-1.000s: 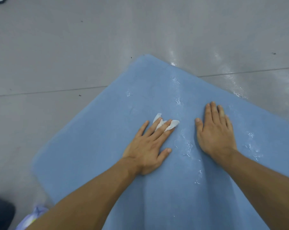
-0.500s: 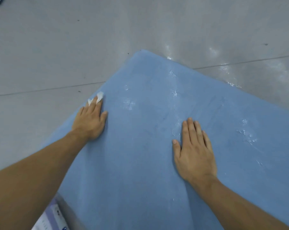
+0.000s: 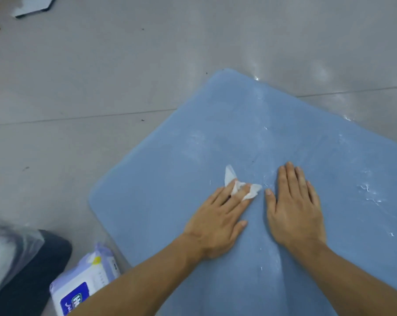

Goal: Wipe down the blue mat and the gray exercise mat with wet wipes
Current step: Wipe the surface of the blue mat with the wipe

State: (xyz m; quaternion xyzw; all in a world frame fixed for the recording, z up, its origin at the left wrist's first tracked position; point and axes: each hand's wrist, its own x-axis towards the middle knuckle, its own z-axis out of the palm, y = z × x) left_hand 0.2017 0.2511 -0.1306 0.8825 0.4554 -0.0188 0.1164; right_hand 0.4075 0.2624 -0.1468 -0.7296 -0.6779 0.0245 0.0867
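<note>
- On the gray floor (image 3: pixel 101 76) lies the blue mat (image 3: pixel 307 137), set at an angle so that one rounded corner points away from the person; pale wet streaks and flecks show across its surface.
- The left hand (image 3: pixel 218 222) lies palm down on the mat with its fingers straight and slightly spread, pressing a crumpled white wet wipe (image 3: pixel 250 191) flat under the fingertips (part of the wipe pokes up between the fingers).
- The right hand (image 3: pixel 295 206) rests flat on the mat just beside the left, fingers straight and close together, with nothing in it; its thumb tip is near the wipe's edge.
- A pack of wet wipes (image 3: pixel 88 286), white and purple with a blue label, lies on the floor by the mat's near left edge, partly hidden by the left forearm.
- A dark object (image 3: pixel 33 270) under clear plastic sits at the lower left corner.
</note>
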